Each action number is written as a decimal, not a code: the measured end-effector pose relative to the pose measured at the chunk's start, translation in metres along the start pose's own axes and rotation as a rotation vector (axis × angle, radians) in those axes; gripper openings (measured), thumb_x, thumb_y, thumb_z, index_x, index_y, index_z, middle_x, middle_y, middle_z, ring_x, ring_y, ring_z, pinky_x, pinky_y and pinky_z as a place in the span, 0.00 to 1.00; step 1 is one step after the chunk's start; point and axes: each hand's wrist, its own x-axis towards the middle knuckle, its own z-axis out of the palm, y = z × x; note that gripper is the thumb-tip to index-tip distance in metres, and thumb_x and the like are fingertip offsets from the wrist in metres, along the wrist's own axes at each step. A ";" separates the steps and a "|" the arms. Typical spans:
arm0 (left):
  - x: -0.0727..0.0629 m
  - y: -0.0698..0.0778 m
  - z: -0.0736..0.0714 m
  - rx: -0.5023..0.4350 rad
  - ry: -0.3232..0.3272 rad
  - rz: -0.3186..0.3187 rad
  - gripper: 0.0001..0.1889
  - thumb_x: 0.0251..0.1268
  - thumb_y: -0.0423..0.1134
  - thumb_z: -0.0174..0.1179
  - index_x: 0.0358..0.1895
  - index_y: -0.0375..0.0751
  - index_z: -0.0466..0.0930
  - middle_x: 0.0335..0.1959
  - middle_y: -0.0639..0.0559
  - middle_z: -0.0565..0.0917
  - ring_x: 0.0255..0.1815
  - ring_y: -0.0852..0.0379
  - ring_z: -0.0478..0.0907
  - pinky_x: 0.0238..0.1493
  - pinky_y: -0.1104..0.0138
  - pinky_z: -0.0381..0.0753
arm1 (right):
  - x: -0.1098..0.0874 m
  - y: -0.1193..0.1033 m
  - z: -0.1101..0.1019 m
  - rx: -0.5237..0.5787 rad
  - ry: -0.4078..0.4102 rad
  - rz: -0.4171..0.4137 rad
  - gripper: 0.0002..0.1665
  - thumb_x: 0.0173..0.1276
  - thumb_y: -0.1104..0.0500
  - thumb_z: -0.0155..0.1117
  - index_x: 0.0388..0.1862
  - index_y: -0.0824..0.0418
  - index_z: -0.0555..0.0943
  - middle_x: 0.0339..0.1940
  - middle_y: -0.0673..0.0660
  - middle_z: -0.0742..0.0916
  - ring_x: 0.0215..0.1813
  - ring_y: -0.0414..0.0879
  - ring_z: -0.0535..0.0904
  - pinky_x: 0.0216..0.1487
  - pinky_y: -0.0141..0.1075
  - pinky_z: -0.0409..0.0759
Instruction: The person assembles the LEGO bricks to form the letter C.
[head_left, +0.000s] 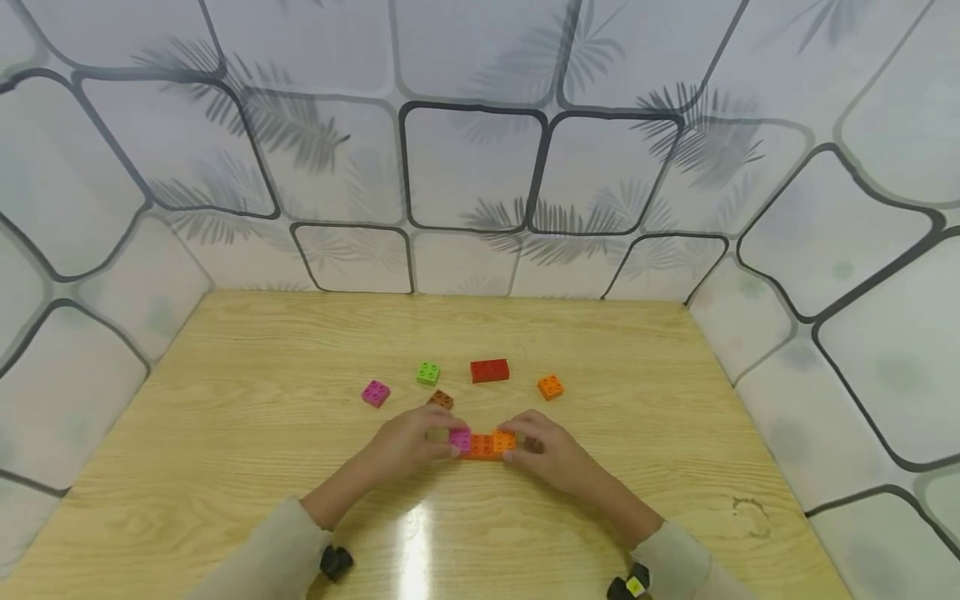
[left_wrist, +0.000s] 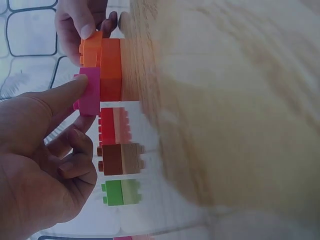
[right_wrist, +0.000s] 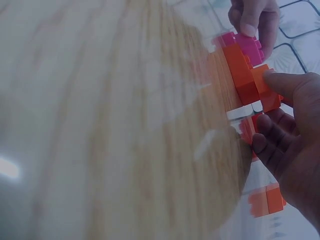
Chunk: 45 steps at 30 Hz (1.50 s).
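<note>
A long orange toy brick (head_left: 482,447) lies on the table in front of me. My left hand (head_left: 405,442) pinches a pink brick (left_wrist: 90,91) between thumb and fingers, at the left end on top of the long brick. At the other end, a small lighter orange brick (right_wrist: 266,88) is pinched by my right hand (head_left: 551,450). In the right wrist view this small brick overhangs the end of the long brick and looks slightly tilted. Whether either small brick is pressed fully down cannot be told.
Behind the hands lie several loose bricks on the wooden table (head_left: 637,358): magenta (head_left: 376,393), green (head_left: 428,372), brown (head_left: 441,400), red (head_left: 490,371) and orange (head_left: 551,387). Patterned walls (head_left: 472,167) bound the table's back and sides.
</note>
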 end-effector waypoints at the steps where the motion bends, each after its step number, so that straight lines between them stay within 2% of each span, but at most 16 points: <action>1: 0.000 0.000 0.000 0.009 0.003 0.004 0.16 0.67 0.47 0.66 0.57 0.57 0.85 0.60 0.52 0.82 0.64 0.46 0.77 0.61 0.47 0.78 | 0.000 0.000 0.000 -0.001 0.001 -0.002 0.22 0.72 0.44 0.65 0.62 0.45 0.81 0.53 0.43 0.81 0.42 0.39 0.74 0.43 0.31 0.77; 5: 0.001 0.000 0.003 0.028 0.010 -0.005 0.16 0.67 0.48 0.66 0.57 0.58 0.84 0.61 0.54 0.82 0.66 0.46 0.76 0.61 0.46 0.77 | -0.001 -0.001 -0.002 0.000 0.001 -0.004 0.22 0.72 0.44 0.65 0.62 0.46 0.81 0.53 0.44 0.81 0.41 0.39 0.74 0.43 0.31 0.77; 11: 0.000 -0.002 0.003 0.004 0.001 -0.040 0.16 0.67 0.50 0.66 0.57 0.61 0.83 0.63 0.55 0.81 0.66 0.47 0.76 0.60 0.44 0.77 | -0.001 -0.002 -0.002 -0.007 -0.010 -0.001 0.22 0.72 0.44 0.65 0.63 0.45 0.80 0.53 0.43 0.81 0.41 0.39 0.74 0.43 0.31 0.77; 15: 0.000 -0.003 0.003 -0.006 -0.012 -0.047 0.17 0.68 0.52 0.65 0.58 0.62 0.82 0.64 0.54 0.79 0.60 0.51 0.78 0.56 0.48 0.79 | 0.000 -0.003 -0.002 -0.001 -0.012 0.000 0.23 0.71 0.44 0.65 0.63 0.45 0.80 0.53 0.43 0.81 0.41 0.40 0.74 0.43 0.32 0.76; 18: 0.000 -0.002 0.001 -0.038 -0.019 -0.064 0.19 0.69 0.53 0.64 0.61 0.61 0.81 0.62 0.55 0.79 0.48 0.56 0.78 0.47 0.55 0.81 | 0.000 -0.002 -0.002 -0.005 -0.011 0.001 0.23 0.71 0.43 0.65 0.63 0.44 0.80 0.53 0.43 0.81 0.41 0.40 0.74 0.43 0.32 0.76; 22: 0.000 0.000 -0.003 -0.085 0.010 -0.101 0.19 0.71 0.51 0.62 0.62 0.56 0.81 0.58 0.57 0.80 0.38 0.59 0.74 0.37 0.62 0.77 | 0.000 -0.001 -0.002 -0.014 -0.010 0.000 0.23 0.72 0.43 0.64 0.63 0.44 0.80 0.53 0.43 0.81 0.42 0.39 0.74 0.43 0.32 0.76; 29: 0.000 -0.005 -0.011 -0.050 0.176 -0.136 0.17 0.70 0.46 0.65 0.60 0.54 0.82 0.57 0.57 0.82 0.45 0.58 0.78 0.43 0.63 0.79 | -0.001 -0.001 -0.002 -0.015 -0.012 -0.006 0.23 0.72 0.43 0.65 0.63 0.45 0.80 0.53 0.43 0.81 0.42 0.40 0.74 0.43 0.32 0.76; 33: 0.000 -0.010 -0.017 -0.028 0.227 -0.168 0.20 0.69 0.47 0.65 0.62 0.53 0.81 0.59 0.53 0.81 0.43 0.55 0.78 0.36 0.63 0.78 | -0.001 0.000 -0.001 -0.022 -0.011 -0.011 0.22 0.72 0.43 0.64 0.63 0.44 0.80 0.53 0.42 0.81 0.42 0.39 0.74 0.43 0.31 0.77; 36: 0.000 -0.013 -0.021 -0.006 0.232 -0.191 0.23 0.69 0.49 0.65 0.65 0.51 0.78 0.60 0.51 0.80 0.41 0.54 0.78 0.32 0.64 0.75 | -0.001 0.000 -0.001 -0.021 -0.006 -0.015 0.22 0.72 0.44 0.64 0.63 0.44 0.80 0.53 0.42 0.81 0.42 0.39 0.74 0.43 0.31 0.77; 40: 0.002 -0.017 -0.021 0.004 0.222 -0.199 0.25 0.68 0.49 0.65 0.66 0.50 0.78 0.59 0.50 0.80 0.43 0.53 0.78 0.34 0.65 0.76 | -0.002 0.000 -0.001 -0.022 -0.001 -0.024 0.22 0.72 0.44 0.65 0.63 0.45 0.80 0.53 0.42 0.81 0.41 0.38 0.74 0.42 0.31 0.77; 45: 0.007 -0.021 -0.019 -0.027 0.195 -0.188 0.25 0.68 0.47 0.66 0.67 0.48 0.77 0.61 0.48 0.80 0.45 0.51 0.79 0.38 0.61 0.79 | -0.002 0.000 -0.001 -0.025 -0.001 -0.014 0.22 0.72 0.44 0.65 0.63 0.44 0.80 0.52 0.41 0.81 0.41 0.39 0.74 0.42 0.31 0.77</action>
